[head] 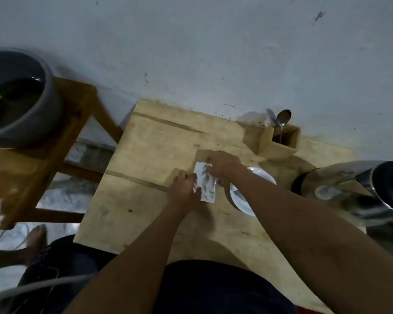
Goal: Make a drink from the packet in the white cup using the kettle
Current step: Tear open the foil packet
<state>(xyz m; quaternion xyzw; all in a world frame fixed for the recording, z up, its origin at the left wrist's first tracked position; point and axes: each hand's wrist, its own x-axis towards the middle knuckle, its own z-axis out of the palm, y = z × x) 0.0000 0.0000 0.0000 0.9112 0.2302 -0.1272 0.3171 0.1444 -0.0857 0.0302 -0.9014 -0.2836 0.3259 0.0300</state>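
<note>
A small white packet [206, 184] with dark print is held over the wooden table [150, 200]. My left hand [184, 189] pinches its lower left edge. My right hand [222, 163] grips its upper right corner. Just right of the packet stands the white cup [239, 198], largely hidden under my right forearm. The steel kettle [359, 191] stands at the right edge of the table, its dark lid end toward the frame edge.
A wooden holder [279, 141] with two spoons [281, 117] stands at the back of the table by the wall. A grey basin [21, 96] of water rests on a wooden stool [61, 141] to the left. Cables lie on the floor at lower left.
</note>
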